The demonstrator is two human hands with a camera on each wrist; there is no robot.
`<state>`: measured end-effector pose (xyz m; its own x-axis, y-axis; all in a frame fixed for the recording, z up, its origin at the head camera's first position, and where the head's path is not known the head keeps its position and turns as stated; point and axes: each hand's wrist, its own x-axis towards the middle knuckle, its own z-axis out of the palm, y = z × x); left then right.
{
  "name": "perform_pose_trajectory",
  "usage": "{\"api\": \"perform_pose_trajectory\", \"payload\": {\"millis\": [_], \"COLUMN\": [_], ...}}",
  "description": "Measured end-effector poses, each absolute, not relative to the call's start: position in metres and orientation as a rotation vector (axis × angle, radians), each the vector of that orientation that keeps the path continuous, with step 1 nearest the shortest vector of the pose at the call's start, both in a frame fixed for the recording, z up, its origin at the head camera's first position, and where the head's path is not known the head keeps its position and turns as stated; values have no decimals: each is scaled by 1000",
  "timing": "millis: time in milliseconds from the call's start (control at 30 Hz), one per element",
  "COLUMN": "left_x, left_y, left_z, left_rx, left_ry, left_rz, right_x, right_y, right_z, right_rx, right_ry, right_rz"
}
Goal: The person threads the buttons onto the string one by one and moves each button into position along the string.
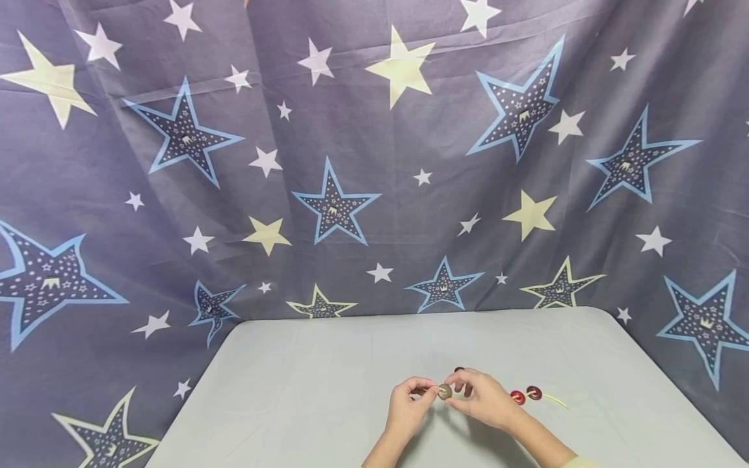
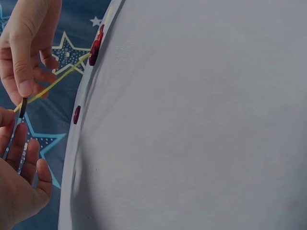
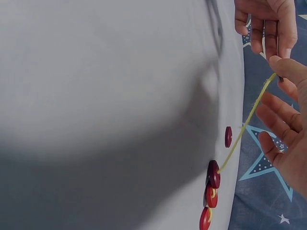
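A grey button (image 1: 445, 390) sits on the yellow cord (image 3: 244, 129) above the surface (image 1: 304, 390), pinched by the right hand (image 1: 482, 396); the left hand (image 1: 409, 406) pinches the cord's tip. Best keep the cord taut so the button slides toward the red buttons (image 1: 525, 394)

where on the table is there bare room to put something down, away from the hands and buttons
The table is bare across its whole left half and along the back edge by the star cloth. It is crowded near the front right: the left hand and right hand meet over a grey button, with red buttons on a yellow cord beside them.
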<state>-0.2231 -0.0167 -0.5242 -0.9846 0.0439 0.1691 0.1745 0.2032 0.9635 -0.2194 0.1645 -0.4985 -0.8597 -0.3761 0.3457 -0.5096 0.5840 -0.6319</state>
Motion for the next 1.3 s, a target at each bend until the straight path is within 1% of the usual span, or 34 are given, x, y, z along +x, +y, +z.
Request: {"api": "perform_pose_trajectory", "payload": {"millis": [1300], "left_x": [-224], "left_y": [-17], "left_z": [-525], "left_rx": [-172], "left_ry": [-2354], "left_rz": [-1919], "right_x": [-220], "right_y": [183], "right_z": [-501], "right_rx": [694], "right_ry": [-2689], "right_rz": [1074]}}
